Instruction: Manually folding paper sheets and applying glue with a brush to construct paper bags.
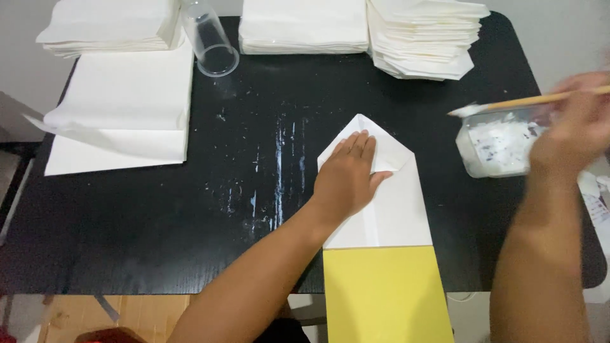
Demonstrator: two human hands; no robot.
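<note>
Two hands: left (346,181) flattens white-yellow paper (387,267); right (572,127) holds brush (530,101).

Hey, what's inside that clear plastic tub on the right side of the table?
The clear tub holds a white paste smeared over its floor and walls. The right hand, blurred and holding a stick, covers its right end, so that part stays unseen.

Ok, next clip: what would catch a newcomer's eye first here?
The left hand pressing flat on a folded white paper with a yellow sheet below it, mid-table. At right, the blurred right hand holds a wooden stick over a clear glue tub.
</note>
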